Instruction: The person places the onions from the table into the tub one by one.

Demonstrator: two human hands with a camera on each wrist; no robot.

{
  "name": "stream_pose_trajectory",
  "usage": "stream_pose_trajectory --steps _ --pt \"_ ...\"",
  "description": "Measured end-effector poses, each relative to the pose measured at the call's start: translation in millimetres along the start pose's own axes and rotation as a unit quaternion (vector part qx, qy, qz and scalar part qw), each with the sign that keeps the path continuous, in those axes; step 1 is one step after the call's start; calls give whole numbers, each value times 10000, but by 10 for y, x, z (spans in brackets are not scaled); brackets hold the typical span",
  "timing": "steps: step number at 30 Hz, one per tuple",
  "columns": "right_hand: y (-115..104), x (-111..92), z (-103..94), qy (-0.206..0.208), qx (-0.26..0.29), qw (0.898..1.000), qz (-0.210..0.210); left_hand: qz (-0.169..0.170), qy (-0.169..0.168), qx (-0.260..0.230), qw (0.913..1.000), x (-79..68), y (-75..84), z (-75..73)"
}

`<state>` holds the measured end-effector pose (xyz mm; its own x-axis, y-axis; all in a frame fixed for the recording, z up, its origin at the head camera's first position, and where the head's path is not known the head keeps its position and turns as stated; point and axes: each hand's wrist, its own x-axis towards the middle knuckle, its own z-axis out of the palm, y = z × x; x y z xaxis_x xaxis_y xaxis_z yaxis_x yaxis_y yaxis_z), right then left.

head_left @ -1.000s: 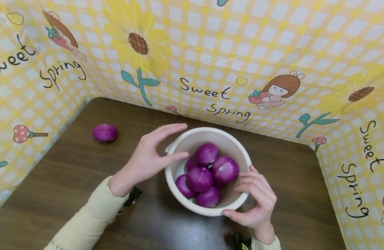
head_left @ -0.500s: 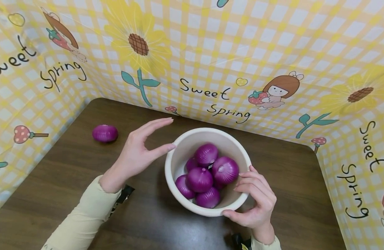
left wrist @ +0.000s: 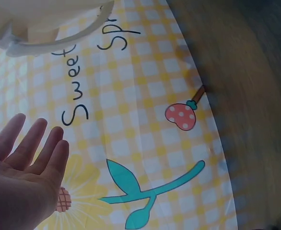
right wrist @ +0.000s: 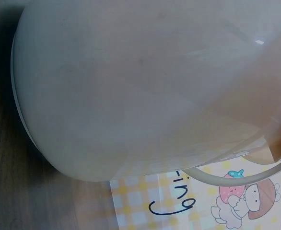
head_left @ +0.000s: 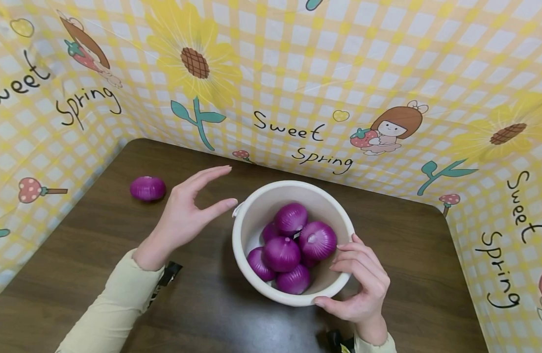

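A cream bucket [head_left: 293,300] stands on the dark wooden table, and several purple onions [head_left: 282,254] lie heaped inside it. My right hand [head_left: 363,282] grips the bucket's right rim, fingers over the edge and thumb at the front. Off the bucket's left side, my left hand [head_left: 180,213] is held in the air with nothing in it, thumb and fingers spread apart; its fingers also show in the left wrist view. A single onion [head_left: 148,189] lies on the table further left. The bucket's wall [right wrist: 140,86] fills most of the right wrist view, hiding the right hand's fingertips.
A yellow checked cloth [head_left: 297,73] with flowers and lettering hangs around the back and sides of the table [head_left: 200,318]. The bucket's handle [left wrist: 59,47] hangs outside it, on the far side from me. Dark straps show under both cream sleeves [head_left: 116,304].
My left hand has drawn away from over the bucket's left rim, moving left toward the single onion. My right hand, the bucket and the onions have stayed where they were.
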<state>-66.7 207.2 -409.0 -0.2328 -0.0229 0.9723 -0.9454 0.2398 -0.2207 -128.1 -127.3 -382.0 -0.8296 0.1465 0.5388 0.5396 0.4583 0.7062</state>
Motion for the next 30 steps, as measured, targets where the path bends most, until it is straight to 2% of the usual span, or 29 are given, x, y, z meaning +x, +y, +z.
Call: stream_pose_trajectory --steps 12,30 --pt "2 2 -4 -2 -6 10000 2 -189 278 387 9987 21 -144 -200" --pt "-7 10 6 5 -31 10000 45 -588 733 663 9934 51 -396 -365"
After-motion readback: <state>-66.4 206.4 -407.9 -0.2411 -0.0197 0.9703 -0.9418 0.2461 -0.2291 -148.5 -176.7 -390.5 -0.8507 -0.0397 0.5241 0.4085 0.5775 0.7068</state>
